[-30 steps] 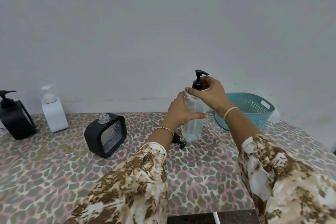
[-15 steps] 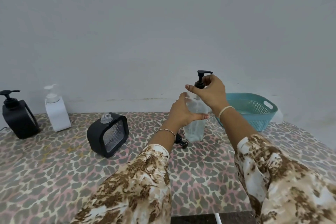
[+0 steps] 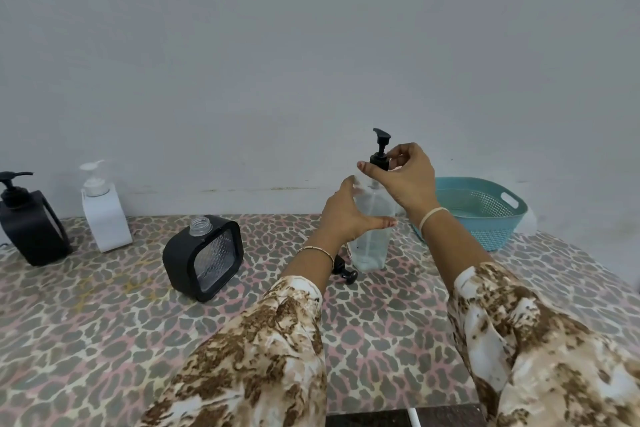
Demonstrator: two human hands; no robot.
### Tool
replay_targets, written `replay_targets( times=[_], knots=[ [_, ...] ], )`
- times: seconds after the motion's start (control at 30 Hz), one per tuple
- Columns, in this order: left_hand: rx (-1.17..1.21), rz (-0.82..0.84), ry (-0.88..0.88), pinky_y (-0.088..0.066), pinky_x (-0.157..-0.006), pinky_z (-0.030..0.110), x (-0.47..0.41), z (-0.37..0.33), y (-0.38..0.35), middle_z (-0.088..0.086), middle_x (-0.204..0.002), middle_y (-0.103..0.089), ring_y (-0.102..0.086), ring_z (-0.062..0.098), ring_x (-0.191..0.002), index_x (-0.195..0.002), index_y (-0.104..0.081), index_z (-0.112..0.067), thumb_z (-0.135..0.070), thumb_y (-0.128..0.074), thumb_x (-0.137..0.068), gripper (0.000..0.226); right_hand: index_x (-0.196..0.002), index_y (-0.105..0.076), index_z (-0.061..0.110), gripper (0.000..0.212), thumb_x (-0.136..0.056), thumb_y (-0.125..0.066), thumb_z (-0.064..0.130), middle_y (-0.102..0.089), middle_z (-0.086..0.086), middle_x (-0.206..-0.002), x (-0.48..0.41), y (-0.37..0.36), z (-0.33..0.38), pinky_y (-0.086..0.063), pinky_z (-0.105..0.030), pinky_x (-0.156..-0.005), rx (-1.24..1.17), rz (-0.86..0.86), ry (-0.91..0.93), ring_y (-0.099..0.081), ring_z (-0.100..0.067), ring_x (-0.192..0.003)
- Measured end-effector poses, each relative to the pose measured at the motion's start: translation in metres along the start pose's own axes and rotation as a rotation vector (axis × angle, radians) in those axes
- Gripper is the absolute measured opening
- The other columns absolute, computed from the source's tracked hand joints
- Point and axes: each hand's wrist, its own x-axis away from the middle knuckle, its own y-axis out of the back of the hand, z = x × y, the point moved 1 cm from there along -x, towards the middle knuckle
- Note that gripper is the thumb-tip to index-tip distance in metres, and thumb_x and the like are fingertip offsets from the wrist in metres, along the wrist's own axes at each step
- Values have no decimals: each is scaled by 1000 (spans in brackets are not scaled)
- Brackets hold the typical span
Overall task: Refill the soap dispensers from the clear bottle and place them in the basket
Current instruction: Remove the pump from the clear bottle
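Head view: the clear bottle (image 3: 371,239) stands upright on the worktop (image 3: 104,322). Your left hand (image 3: 346,215) is wrapped round its middle, and your right hand (image 3: 410,177) fingers (image 3: 369,169) pinch the black pump (image 3: 380,153) collar on top. Just beyond your right fingers sits the teal basket (image 3: 485,218); left of your left fingers, the uncapped black dispenser (image 3: 204,256).

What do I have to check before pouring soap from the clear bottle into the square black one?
1. The clear bottle stands upright: ok.
2. The left hand grips the bottle's body: ok.
3. The right hand pinches the pump at its collar: ok.
4. The pump is off the clear bottle: not ok, it sits on the neck.
5. The square black dispenser has an open neck: ok.
6. Enough soap in the bottle: cannot tell.
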Motion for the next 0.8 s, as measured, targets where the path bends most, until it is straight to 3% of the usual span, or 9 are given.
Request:
replay_targets(
  times=[0.1, 0.2, 0.27, 0.33, 0.43, 0.53, 0.6, 0.7, 0.8],
  knots=[
    [-10, -6, 5, -38, -103, 30, 1, 0, 0, 3, -151, -39, -38, 21, -138, -152, -18, -16, -43, -87, -65, 114, -89, -64, 21, 27, -68, -79, 26, -65, 12, -80, 1, -3, 3, -53, -30, -77, 6, -25, 33, -59, -4, -71],
    [-14, -8, 3, -38, -99, 28, 1, -1, -1, 3, -148, -43, -40, 21, -136, -151, -20, -16, -41, -87, -66, 111, -96, -69, 18, 22, -75, -67, 14, -70, 7, -89, 4, -5, 5, -53, -36, -91, -112, 86, 5, -64, -6, -81],
    [-14, -7, 3, -39, -102, 31, 1, -1, -1, 3, -149, -42, -40, 22, -136, -151, -20, -16, -42, -87, -66, 111, -98, -66, 23, 28, -71, -70, 29, -69, 9, -91, 3, -7, 5, -52, -38, -91, -59, 71, 28, -63, -8, -87],
    [-11, -2, 6, -39, -105, 34, 0, -1, 0, 5, -150, -41, -40, 23, -137, -152, -19, -15, -41, -87, -66, 112, -97, -58, 25, 44, -64, -78, 47, -62, 12, -88, 3, -6, 5, -49, -31, -83, 46, -4, 46, -60, -8, -85],
    [-4, 2, 12, -38, -105, 33, -1, -1, -1, 5, -151, -40, -40, 23, -137, -152, -18, -15, -40, -87, -67, 112, -94, -58, 20, 39, -67, -82, 35, -59, 17, -80, 4, -4, 4, -46, -23, -74, 27, -77, 54, -56, 1, -74],
    [-1, 1, 7, -38, -99, 28, -1, 0, -1, 4, -149, -42, -40, 22, -136, -151, -18, -16, -40, -86, -67, 110, -99, -67, 15, 27, -72, -72, 17, -68, 9, -88, 6, -4, 5, -52, -30, -85, -58, 11, 49, -61, -3, -82],
    [-12, 1, 3, -39, -98, 29, -1, 0, -2, 4, -148, -43, -42, 23, -135, -151, -20, -16, -41, -86, -67, 110, -101, -66, 23, 31, -70, -69, 24, -69, 9, -96, 8, -6, 6, -50, -38, -94, -56, 53, 45, -62, -8, -92],
    [-24, -4, -4, -41, -105, 35, -2, 0, -1, 5, -149, -41, -41, 25, -136, -151, -20, -14, -42, -86, -66, 111, -94, -53, 37, 46, -59, -76, 56, -63, 17, -92, 7, -6, 6, -48, -39, -90, 53, -26, 44, -61, -9, -92],
    [-5, -3, 0, -39, -106, 35, -2, 1, -1, 5, -150, -40, -39, 23, -137, -152, -18, -15, -42, -87, -66, 113, -91, -58, 25, 39, -67, -82, 44, -62, 18, -81, 6, -4, 6, -49, -28, -80, 24, -88, 70, -58, 0, -76]
  ],
)
